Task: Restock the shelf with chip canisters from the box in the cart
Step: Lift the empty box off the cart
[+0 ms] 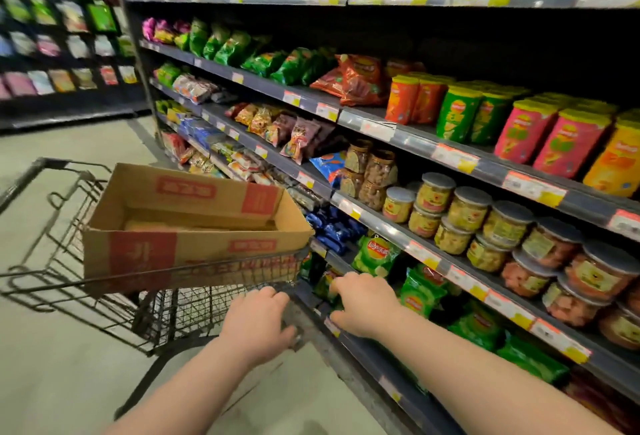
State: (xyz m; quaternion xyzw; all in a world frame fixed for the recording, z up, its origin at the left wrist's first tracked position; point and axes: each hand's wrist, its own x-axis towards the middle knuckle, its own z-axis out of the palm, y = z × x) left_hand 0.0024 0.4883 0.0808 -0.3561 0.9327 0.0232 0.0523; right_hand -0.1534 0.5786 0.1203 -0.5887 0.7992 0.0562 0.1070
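L hand [258, 322]: fingers curled round black wire cart [221, 303] rim. R hand [363, 303]: palm-down, fingers bent, grip undeterminable. Open brown cardboard box [194, 251] in cart, long axis L-R; coloured chip canisters [457, 116] upright on dark shelf [415, 139].

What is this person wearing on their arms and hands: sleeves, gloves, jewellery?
The left forearm and right forearm are bare to the frame's edge, no sleeves. The left hand and right hand wear no gloves; no watch, bracelet or ring shows in this blurred picture.
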